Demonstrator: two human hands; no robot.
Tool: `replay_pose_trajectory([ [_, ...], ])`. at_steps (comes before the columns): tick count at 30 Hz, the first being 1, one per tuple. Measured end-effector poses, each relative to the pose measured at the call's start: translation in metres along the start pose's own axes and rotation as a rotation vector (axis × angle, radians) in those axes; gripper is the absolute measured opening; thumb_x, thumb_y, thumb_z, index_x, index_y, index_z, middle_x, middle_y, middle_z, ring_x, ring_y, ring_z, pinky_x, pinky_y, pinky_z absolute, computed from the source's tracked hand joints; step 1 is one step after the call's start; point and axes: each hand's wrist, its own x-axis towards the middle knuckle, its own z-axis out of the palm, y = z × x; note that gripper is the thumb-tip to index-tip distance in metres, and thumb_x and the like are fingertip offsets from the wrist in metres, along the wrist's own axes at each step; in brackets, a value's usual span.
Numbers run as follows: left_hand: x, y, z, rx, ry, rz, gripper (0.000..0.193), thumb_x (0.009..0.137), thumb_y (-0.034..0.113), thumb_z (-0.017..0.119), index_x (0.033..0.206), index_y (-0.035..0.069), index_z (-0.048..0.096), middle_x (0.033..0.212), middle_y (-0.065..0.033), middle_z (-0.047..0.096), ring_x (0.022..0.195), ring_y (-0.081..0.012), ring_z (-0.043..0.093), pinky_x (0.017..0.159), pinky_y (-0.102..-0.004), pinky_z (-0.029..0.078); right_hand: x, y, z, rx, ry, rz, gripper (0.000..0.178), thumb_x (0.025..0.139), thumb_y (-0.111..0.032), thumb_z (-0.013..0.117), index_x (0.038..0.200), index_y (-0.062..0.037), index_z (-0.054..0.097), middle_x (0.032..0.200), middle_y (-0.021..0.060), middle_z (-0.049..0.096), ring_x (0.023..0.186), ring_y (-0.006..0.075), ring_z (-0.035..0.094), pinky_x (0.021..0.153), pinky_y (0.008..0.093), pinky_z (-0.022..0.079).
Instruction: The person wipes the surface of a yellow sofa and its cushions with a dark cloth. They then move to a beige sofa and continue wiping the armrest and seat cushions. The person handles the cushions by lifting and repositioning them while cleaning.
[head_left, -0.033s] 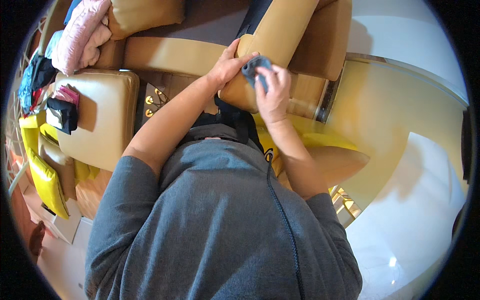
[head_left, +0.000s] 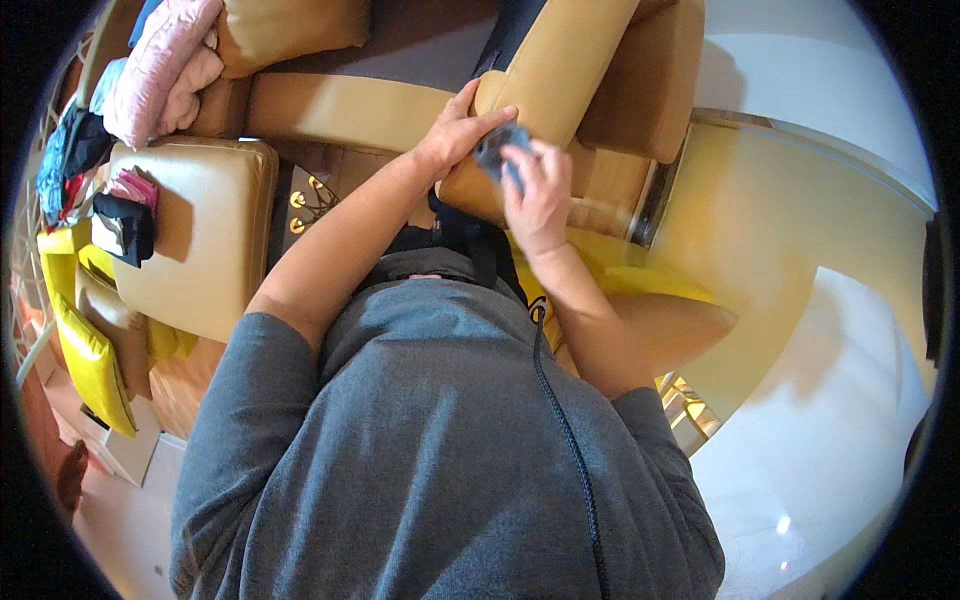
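Note:
In my right hand [head_left: 540,200] is a bunched grey-blue cloth [head_left: 492,152], slightly blurred, with my fingers closed on it. It lies against the front end of a tan sofa armrest [head_left: 560,75]. My left hand [head_left: 458,132] rests on the same armrest end, to the left of the cloth. Its thumb stretches right toward the cloth and its fingers point up along the armrest, apart from one another. Nothing shows in the left hand.
To the left stands a tan ottoman [head_left: 200,270] with a small stack of folded clothes [head_left: 128,222] on it. Beyond are a pink pillow [head_left: 165,65], a tan cushion [head_left: 295,35] and yellow cushions [head_left: 95,360]. A glossy white surface [head_left: 810,450] curves at the right.
My right hand and the cloth have shifted slightly left and down along the armrest end. My left hand has stayed in place.

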Motion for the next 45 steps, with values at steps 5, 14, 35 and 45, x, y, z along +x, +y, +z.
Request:
replay_pose_trajectory([
  [5,-0.009,0.024,0.001,-0.037,-0.041,-0.061,0.092,0.089,0.038,0.082,0.157,-0.002,0.034,0.141,-0.0203,0.059,0.123,-0.0258,0.061,0.101,-0.0379,0.053,-0.015,-0.017,-0.012,0.125,-0.265,-0.163,0.026,0.082,-0.006,0.076,0.107,-0.0130,0.072,0.106,0.0115,0.059,0.098,0.0322,0.062,0.086,0.0420,0.052],
  [14,0.032,0.037,-0.017,0.026,-0.184,-0.297,0.092,0.069,0.043,0.096,0.131,-0.014,0.060,0.121,-0.0240,0.069,0.102,-0.0272,0.072,0.085,-0.0386,0.061,0.027,-0.019,0.006,-0.125,-0.193,-0.252,0.019,0.085,-0.014,0.074,0.103,-0.0109,0.073,0.106,0.0081,0.061,0.097,0.0286,0.060,0.081,0.0399,0.051],
  [35,0.000,0.001,-0.006,-0.413,0.079,-0.296,0.063,0.107,0.053,0.044,0.149,0.007,0.054,0.144,-0.0078,0.060,0.128,-0.0186,0.056,0.112,-0.0351,0.042,0.085,0.032,-0.005,0.224,-0.364,-0.364,0.009,0.083,-0.017,0.075,0.090,-0.0137,0.071,0.100,0.0052,0.063,0.095,0.0272,0.064,0.080,0.0410,0.054],
  [45,0.011,-0.018,0.000,-0.221,0.190,-0.315,0.076,0.104,0.066,0.039,0.145,0.004,0.057,0.142,-0.0111,0.060,0.129,-0.0227,0.055,0.112,-0.0349,0.040,0.123,0.059,0.000,-0.103,-0.314,-0.305,0.012,0.086,-0.017,0.074,0.096,-0.0107,0.074,0.100,0.0083,0.064,0.099,0.0286,0.064,0.087,0.0414,0.054],
])
